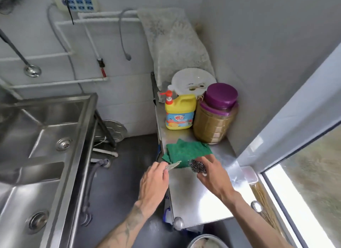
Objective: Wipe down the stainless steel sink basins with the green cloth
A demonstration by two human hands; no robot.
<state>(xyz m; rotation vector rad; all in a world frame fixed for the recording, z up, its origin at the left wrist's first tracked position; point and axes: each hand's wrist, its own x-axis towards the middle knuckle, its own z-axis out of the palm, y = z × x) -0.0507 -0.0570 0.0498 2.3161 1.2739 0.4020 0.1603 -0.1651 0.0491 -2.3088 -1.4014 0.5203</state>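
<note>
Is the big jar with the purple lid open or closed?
Closed: the purple lid sits flat on the jar, covering its whole mouth.

**One printed label, too blurred to read**

From where I stand, the only print in sight is on the yellow detergent bottle (180,107). It stands at the back of the steel shelf (203,192), just beside the purple-lidded jar (215,122). Its label (178,120) covers the lower half of the bottle. The ground is blue, with a pale patch in the middle carrying a few bold red characters, and orange and yellow shapes run along the bottom edge. The characters are too blurred to make out, so no brand or word can be given. Nothing else in the room shows a number or sign sharp enough to read.
</note>
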